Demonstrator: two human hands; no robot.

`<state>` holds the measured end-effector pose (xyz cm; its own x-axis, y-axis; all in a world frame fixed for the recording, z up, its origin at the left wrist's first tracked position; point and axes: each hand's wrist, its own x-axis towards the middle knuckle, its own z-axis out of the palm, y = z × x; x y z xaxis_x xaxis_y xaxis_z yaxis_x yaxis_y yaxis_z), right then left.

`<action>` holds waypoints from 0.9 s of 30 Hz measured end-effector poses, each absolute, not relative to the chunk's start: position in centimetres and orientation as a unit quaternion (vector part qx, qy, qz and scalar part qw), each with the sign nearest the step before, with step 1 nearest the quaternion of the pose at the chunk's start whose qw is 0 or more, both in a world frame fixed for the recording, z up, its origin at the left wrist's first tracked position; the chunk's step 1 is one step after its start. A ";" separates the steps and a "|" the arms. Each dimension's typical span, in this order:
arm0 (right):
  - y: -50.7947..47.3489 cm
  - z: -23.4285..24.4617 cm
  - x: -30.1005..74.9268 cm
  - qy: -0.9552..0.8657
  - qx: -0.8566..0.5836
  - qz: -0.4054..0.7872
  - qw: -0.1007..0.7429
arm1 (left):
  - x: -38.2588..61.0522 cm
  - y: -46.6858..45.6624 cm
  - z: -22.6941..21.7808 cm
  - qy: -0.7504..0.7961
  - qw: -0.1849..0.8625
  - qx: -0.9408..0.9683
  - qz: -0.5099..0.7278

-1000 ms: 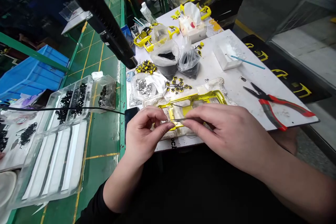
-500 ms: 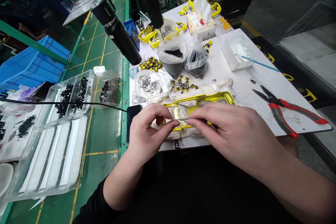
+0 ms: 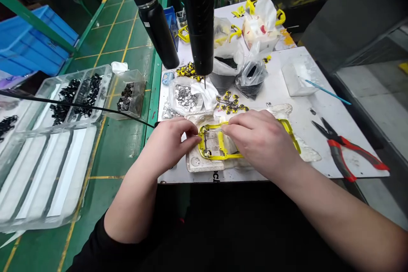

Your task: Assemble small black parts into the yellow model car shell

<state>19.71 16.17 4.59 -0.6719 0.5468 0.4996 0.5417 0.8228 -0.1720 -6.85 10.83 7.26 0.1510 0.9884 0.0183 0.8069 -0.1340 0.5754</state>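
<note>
A yellow plastic frame [image 3: 221,146] lies in an off-white moulded holder [image 3: 204,165] near the table's front edge. My left hand [image 3: 172,142] has thumb and index finger pinched at the frame's left end. Curled over the frame's middle, my right hand [image 3: 258,136] presses its fingertips together at the far rail; whatever is under the palm is hidden. A thin dark rod [image 3: 205,140] lies across the frame's left end, with a small metal part [image 3: 207,153] by its near end. Above hangs a black electric screwdriver [image 3: 200,29], its bit pointing down.
Red-handled pliers [image 3: 341,146] lie at the right. Behind the holder are a bag of metal bits [image 3: 186,97], small yellow-and-black parts [image 3: 231,103] and bags of black parts [image 3: 251,78]. A black flask [image 3: 156,25] stands left, beyond a compartment tray [image 3: 76,131]. A black cable [image 3: 79,105] crosses there.
My hands have parted from holding a thin rod between them and lowered onto the frame, the left at its end. The view has shifted, and the screwdriver hangs lower in the picture.
</note>
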 end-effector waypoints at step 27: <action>16.5 4.5 18.4 -0.919 -0.324 0.054 0.217 | -7.7 10.9 6.2 0.559 0.193 0.783 0.195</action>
